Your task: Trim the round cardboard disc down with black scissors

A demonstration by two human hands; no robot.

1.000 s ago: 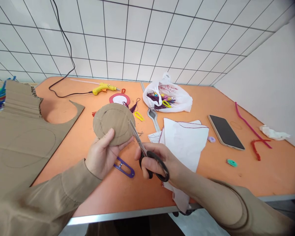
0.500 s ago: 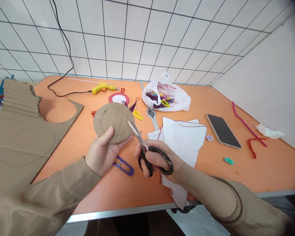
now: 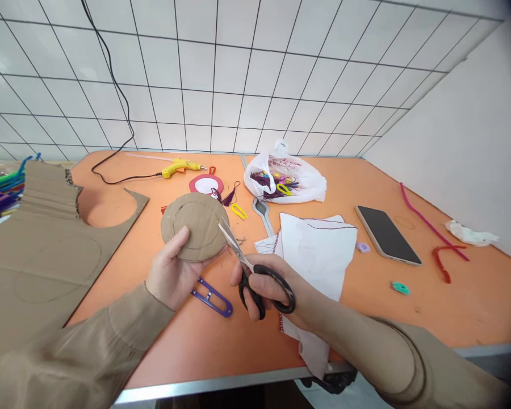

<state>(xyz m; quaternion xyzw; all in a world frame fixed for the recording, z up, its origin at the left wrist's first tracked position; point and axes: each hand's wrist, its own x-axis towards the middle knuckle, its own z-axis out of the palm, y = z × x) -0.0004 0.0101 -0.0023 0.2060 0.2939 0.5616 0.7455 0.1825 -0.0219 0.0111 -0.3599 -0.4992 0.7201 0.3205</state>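
My left hand (image 3: 176,270) grips a round cardboard disc (image 3: 198,224) by its lower left edge, thumb on top. A smaller circle is drawn on the disc, with a dark slit along its upper left. In my right hand (image 3: 268,287) are scissors (image 3: 242,258) with black handles, fingers through the loops. Their blades are slightly parted, and the tips lie over the disc's right side. Below the disc, a purple slotted plastic piece (image 3: 213,298) rests on the orange table (image 3: 187,352). Behind it are a red-rimmed white circle (image 3: 200,184), a purple tassel (image 3: 230,196) and a yellow clip (image 3: 239,211).
Cut cardboard (image 3: 59,261) covers the left side. A yellow glue gun (image 3: 181,166) with a black cord lies at the back. Near the wall sits a plastic bag (image 3: 306,179) of craft bits. White cloth (image 3: 317,250), a phone (image 3: 387,234) and pipe cleaners (image 3: 432,221) lie rightward.
The view has tilted up slightly, so the table sits lower in the picture. The scissor tips have shifted a little leftward over the disc. Both hands keep their holds.
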